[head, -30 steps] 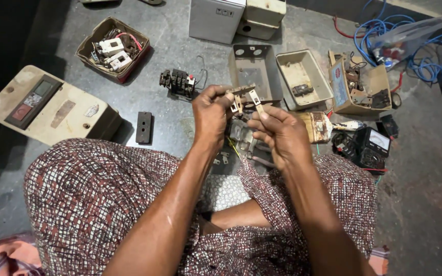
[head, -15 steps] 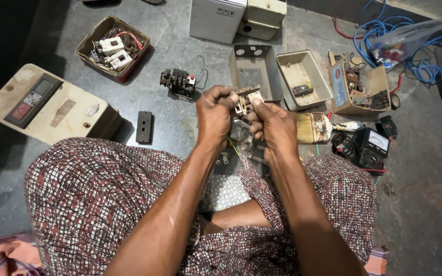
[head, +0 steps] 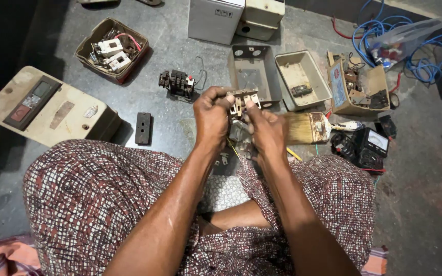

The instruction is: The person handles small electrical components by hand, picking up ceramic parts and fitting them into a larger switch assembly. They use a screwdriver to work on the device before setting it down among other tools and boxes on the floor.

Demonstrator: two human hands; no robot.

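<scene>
A small electrical part with pale metal contact tabs (head: 242, 100) sits pinched between both hands above the lap, just in front of the open grey metal box (head: 254, 74) on the floor. The left hand (head: 212, 113) is curled shut around its left end, and the right hand (head: 266, 128) closes on its right side with thumb and fingertips. The hold looks narrow, so a hard twist could bend a tab or let the part slip among the loose bits below; the sweat on the forearms may make that likelier. A wide bristle paintbrush (head: 308, 127) lies just right of the right hand. Beyond it stands an open cardboard box with a blue printed side panel (head: 356, 87), full of parts, and a black handheld meter with a pale dial face (head: 370, 144). To the left lie a cream rectangular casing with a dark panel and a red patch (head: 47, 108) and a brown box of white switch parts (head: 111, 49). Two pale cabinets (head: 234, 18) stand at the top.
</scene>
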